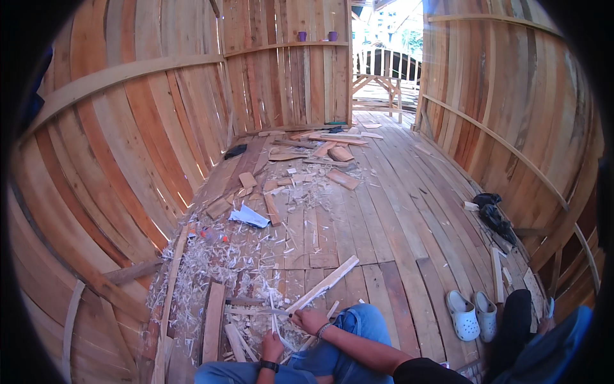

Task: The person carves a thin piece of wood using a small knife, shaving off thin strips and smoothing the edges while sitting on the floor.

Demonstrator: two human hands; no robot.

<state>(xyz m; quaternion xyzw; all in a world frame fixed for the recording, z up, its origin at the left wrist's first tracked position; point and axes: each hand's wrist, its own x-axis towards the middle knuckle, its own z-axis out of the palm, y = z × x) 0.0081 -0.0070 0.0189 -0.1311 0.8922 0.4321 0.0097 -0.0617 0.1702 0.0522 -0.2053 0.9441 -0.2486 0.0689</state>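
holding is confirmed at both hands. your left hand [272, 347] looks closed around a thin, pale wooden strip [274, 320] standing up from the fist; your right hand [311, 321] looks closed on the dark handle of a long, narrow grey blade [252, 312] pointing left. the two cross; contact cannot be told. the low hold presumably leaves the strip's upper length free for the blade. both sit above the wooden plank floor [390, 224], toward its left edge, where pale curled shavings [192, 275] lie thickest. pale perforated clogs [464, 317] stand paired toward the right edge, probably kept clear of debris.
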